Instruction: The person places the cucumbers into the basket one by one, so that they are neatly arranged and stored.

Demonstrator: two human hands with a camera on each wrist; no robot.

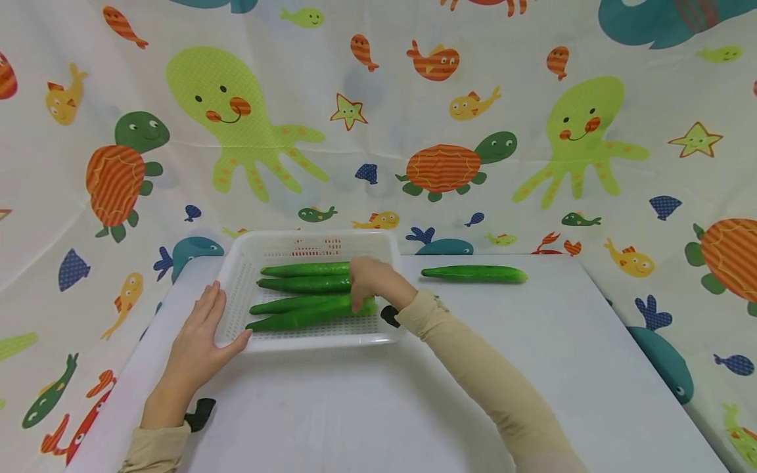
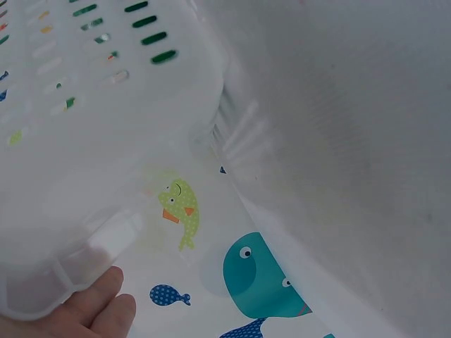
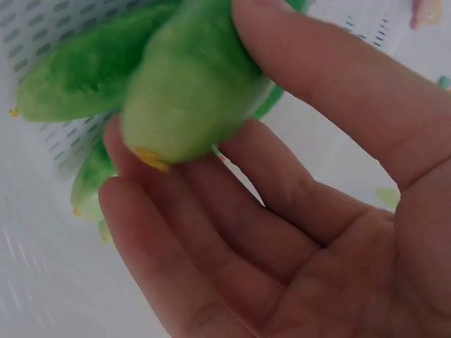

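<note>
A white perforated plastic basket (image 1: 319, 341) stands on the table with several long green cucumbers lying in it. My right hand (image 1: 378, 281) is over the basket's right half, pinching the pale end of the front cucumber (image 1: 310, 314). In the right wrist view, the thumb lies on top of that cucumber (image 3: 190, 91) and the fingers are beneath it. Another cucumber (image 3: 84, 70) lies beside it. My left hand (image 1: 198, 338) touches the basket's left side with fingers extended and thumb spread to the front corner. In the left wrist view, fingertips (image 2: 106, 299) show below the rim.
A single cucumber (image 1: 473, 274) lies on the white table (image 1: 473, 368) to the right of the basket. Behind the table hangs a white curtain (image 1: 378, 131) printed with sea animals, and it also shows along both sides.
</note>
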